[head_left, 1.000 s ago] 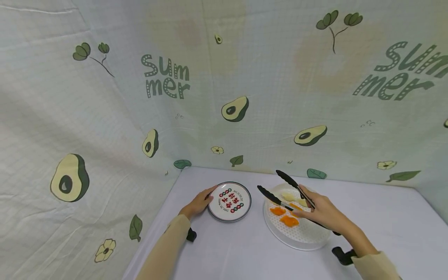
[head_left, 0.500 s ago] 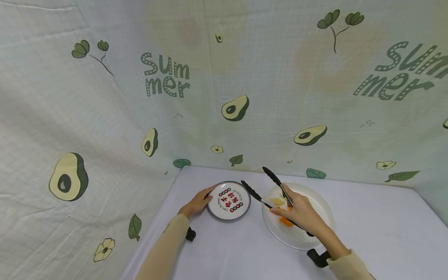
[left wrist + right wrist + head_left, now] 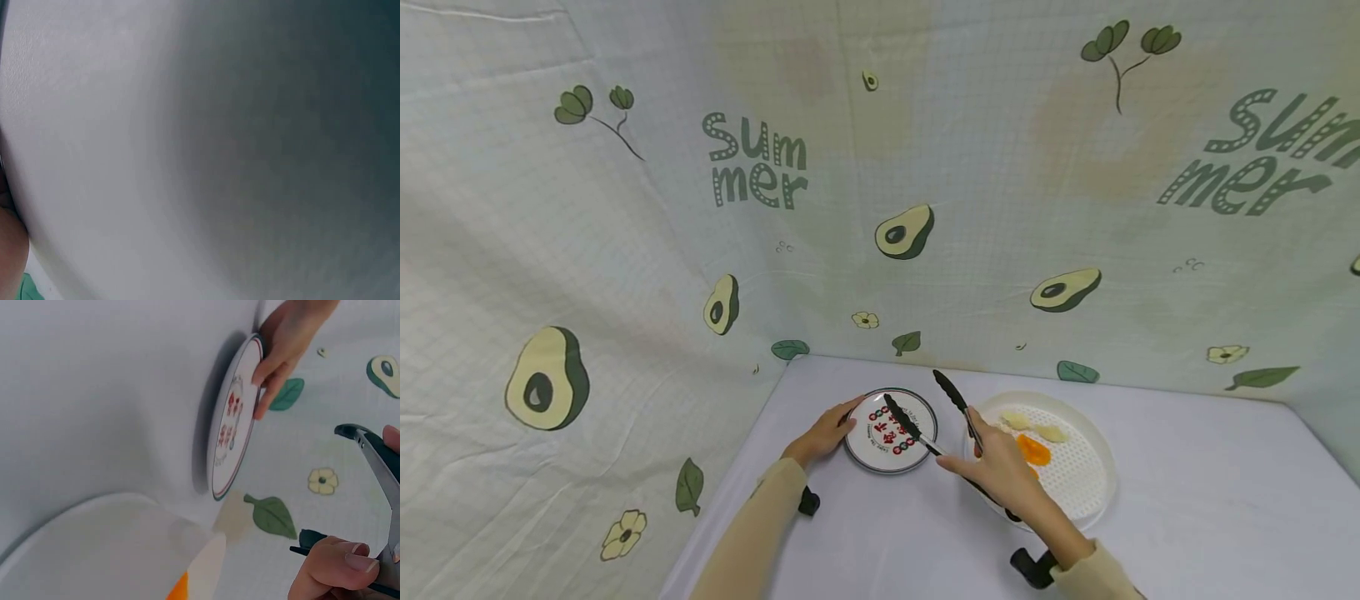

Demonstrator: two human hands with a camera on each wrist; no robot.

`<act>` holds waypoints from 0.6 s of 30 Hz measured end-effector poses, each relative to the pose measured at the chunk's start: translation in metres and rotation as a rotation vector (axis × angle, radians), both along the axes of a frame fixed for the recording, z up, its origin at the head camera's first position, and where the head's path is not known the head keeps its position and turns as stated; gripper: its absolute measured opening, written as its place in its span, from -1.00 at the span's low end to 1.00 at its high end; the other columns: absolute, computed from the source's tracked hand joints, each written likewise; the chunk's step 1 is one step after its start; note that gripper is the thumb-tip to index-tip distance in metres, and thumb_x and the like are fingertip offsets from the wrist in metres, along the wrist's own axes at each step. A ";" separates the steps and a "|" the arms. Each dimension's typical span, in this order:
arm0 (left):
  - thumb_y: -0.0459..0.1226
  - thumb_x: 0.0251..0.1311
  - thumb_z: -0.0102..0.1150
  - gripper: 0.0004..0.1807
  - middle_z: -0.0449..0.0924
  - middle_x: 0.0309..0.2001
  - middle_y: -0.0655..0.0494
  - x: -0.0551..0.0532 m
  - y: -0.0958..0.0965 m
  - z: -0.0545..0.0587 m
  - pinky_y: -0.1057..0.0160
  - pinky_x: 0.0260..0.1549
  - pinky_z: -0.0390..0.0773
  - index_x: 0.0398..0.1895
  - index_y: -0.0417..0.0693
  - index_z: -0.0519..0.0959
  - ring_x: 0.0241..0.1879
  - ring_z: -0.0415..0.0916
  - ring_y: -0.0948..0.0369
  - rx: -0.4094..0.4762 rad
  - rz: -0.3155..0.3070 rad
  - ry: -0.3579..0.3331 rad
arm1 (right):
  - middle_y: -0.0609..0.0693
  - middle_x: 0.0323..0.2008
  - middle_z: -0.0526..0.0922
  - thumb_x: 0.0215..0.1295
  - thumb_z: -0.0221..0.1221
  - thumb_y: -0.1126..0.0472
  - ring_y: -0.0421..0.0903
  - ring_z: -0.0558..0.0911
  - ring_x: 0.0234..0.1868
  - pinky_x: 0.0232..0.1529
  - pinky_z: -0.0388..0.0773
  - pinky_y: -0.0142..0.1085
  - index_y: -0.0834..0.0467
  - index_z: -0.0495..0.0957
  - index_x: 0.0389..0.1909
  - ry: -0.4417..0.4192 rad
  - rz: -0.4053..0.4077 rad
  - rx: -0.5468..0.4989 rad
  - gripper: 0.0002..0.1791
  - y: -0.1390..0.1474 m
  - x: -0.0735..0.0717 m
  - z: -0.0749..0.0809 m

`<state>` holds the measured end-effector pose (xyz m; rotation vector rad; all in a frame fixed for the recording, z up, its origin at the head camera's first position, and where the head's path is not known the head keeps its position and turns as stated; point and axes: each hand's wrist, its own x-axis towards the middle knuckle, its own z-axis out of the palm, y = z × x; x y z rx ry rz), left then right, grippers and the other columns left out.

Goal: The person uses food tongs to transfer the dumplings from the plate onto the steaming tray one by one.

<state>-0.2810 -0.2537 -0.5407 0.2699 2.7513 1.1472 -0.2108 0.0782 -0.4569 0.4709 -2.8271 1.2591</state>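
My left hand (image 3: 826,433) grips the left rim of a small round plate (image 3: 887,470) with a dark-edged rim and red printed characters. In the right wrist view its thumb lies over the plate's edge. Black-tipped metal tongs (image 3: 951,390) are held in my right hand (image 3: 1000,471), their arms spread apart with nothing seen between them. One tong tip hangs over the small plate. Beneath the right hand is a round white dimpled tray (image 3: 1086,483). On it lie an orange piece (image 3: 1033,451) and pale yellow pieces (image 3: 1017,420); another orange one is partly hidden.
A white-covered table (image 3: 1187,467) carries both dishes, with the tray right of the plate. Behind and to the left hangs a cloth (image 3: 970,167) printed with avocados and leaves. The left wrist view is mostly a grey blur.
My right hand has moved left with the tongs, from over the tray towards the small plate, uncovering the tray's right part. The left hand has stayed on the plate.
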 end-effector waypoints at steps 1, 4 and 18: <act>-0.29 0.54 -0.10 -0.44 0.19 0.47 -0.17 0.000 0.000 0.000 -0.20 0.39 0.08 0.56 0.04 0.17 0.45 0.10 -0.19 0.001 0.001 0.000 | -0.05 -0.64 0.33 -0.02 0.48 -0.22 -0.22 0.23 -0.64 -0.68 0.17 -0.40 0.43 0.17 0.45 -0.009 0.001 -0.005 0.20 -0.004 0.001 -0.001; -0.30 0.54 -0.10 -0.44 0.21 0.46 -0.18 0.002 0.000 0.001 -0.21 0.39 0.09 0.56 0.03 0.18 0.44 0.12 -0.19 0.002 0.006 0.004 | -0.03 -0.63 0.35 -0.01 0.49 -0.19 -0.22 0.23 -0.65 -0.68 0.17 -0.41 0.43 0.16 0.45 -0.033 0.006 -0.023 0.19 -0.014 0.003 -0.006; -0.30 0.54 -0.11 -0.45 0.19 0.47 -0.18 0.003 0.003 0.004 -0.21 0.39 0.08 0.55 0.02 0.19 0.45 0.09 -0.20 -0.006 0.017 -0.002 | 0.28 -0.29 0.59 0.10 0.44 -0.14 -0.06 0.46 -0.33 -0.34 0.57 -0.21 0.57 0.08 0.41 -0.051 0.032 -0.021 0.17 -0.044 0.008 -0.038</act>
